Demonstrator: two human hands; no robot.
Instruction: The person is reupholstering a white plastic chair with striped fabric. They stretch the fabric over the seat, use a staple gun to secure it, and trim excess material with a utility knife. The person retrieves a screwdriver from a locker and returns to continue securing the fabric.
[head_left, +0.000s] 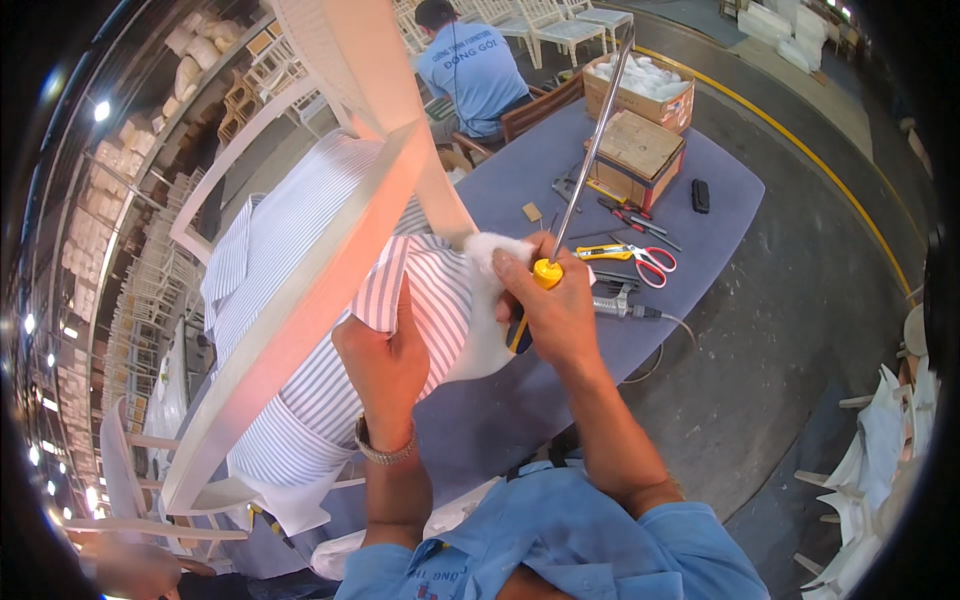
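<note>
My left hand (384,368) is closed on a folded flap of grey-and-white striped fabric (440,305), which covers the seat of a pale wooden chair (300,325) lying tilted on the table. In my right hand (556,308) is a long screwdriver (594,148), its yellow-and-black handle in the palm and its metal shaft pointing up and away. The thumb and fingers of that hand also pinch a tuft of white wadding (488,325) at the fabric's edge. A chair leg stands just beyond the wadding. The fabric's underside is hidden.
On the blue-grey table (722,165) lie red-handled scissors (652,262), a yellow cutter (603,252), pliers (640,220), a black case (700,196) and a corded air tool (628,306). Cardboard boxes (640,150) stand behind. A co-worker (474,75) in blue sits beyond the table.
</note>
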